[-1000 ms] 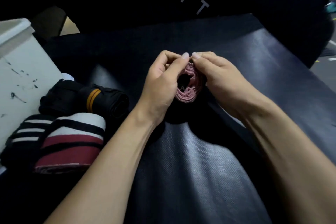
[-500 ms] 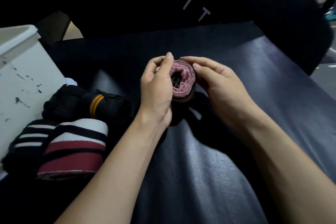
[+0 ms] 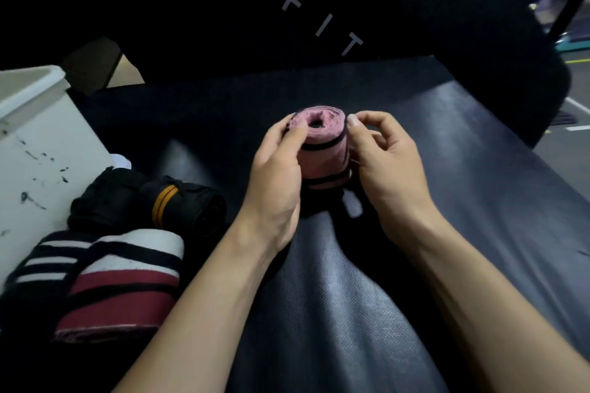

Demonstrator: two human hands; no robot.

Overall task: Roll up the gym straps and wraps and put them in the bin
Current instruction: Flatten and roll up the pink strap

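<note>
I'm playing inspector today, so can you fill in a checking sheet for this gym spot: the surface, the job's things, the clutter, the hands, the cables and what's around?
Surface: black padded bench, textured and shiny in places.
Job's things: pink wrap, rolled, black stripes, held on end between both hands; white bin at far left, scuffed; black roll with orange stripes and red, white and black striped wrap lying beside the bin.
Clutter: nothing seen.
Hands: left hand grips the pink wrap's side; right hand pinches its other side.
Cables: nothing seen.
Surroundings: dark backrest lettered FIT; blue lights at top right, blurred.
</note>
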